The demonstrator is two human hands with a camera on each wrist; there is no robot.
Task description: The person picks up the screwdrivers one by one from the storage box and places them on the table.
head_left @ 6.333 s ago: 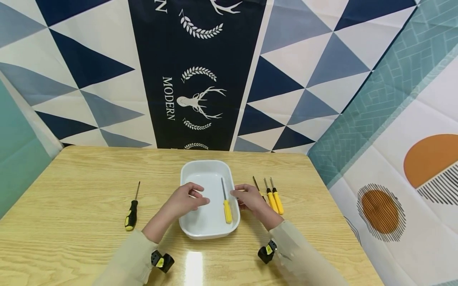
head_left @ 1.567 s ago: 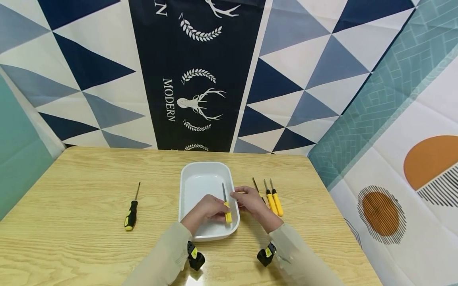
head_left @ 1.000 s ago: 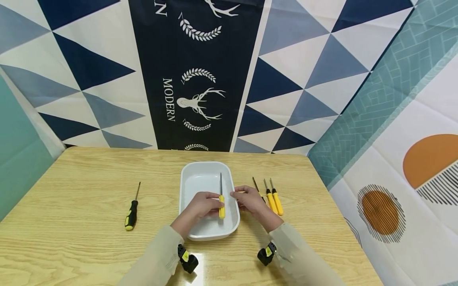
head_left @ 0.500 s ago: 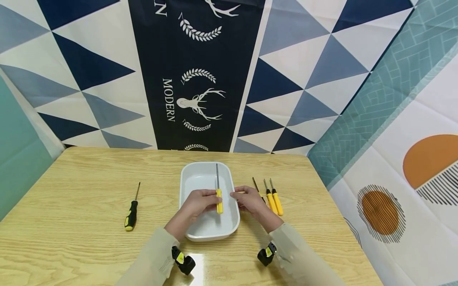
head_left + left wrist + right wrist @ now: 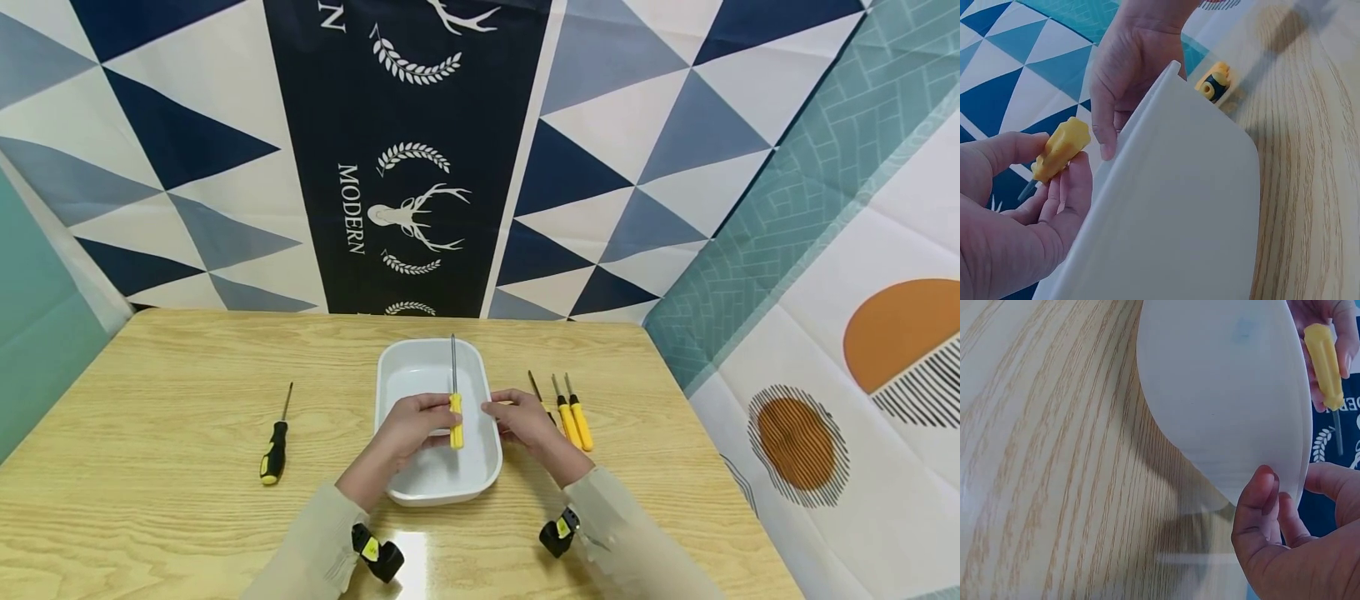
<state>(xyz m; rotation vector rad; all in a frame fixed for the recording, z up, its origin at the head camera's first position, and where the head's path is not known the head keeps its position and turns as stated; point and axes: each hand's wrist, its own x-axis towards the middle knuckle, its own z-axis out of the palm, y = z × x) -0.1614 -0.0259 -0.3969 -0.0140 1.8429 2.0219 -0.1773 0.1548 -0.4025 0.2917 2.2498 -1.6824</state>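
My left hand (image 5: pixel 408 427) pinches a screwdriver (image 5: pixel 456 421) by its yellow handle, above the white tray (image 5: pixel 438 479). The shaft points away from me toward the tray's far rim. In the left wrist view thumb and fingers close on the yellow handle (image 5: pixel 1062 150) from both sides. My right hand (image 5: pixel 528 421) grips the tray's right rim, thumb over the edge and fingers against the outer wall, as the right wrist view shows with the tray wall (image 5: pixel 1229 394). Nothing else lies on the visible part of the tray floor.
Right of the tray lie two yellow-handled screwdrivers (image 5: pixel 576 423) and a darker one (image 5: pixel 534 385), partly hidden behind my right hand. A black-and-yellow screwdriver (image 5: pixel 275 450) lies at the left on the wooden table (image 5: pixel 187 400). A patterned cloth wall (image 5: pixel 408 167) stands behind the table.
The yellow screwdriver lay in the tray at its right side. My left hand reached in, took its handle, and has lifted it up and leftward. The right hand has stayed on the rim.
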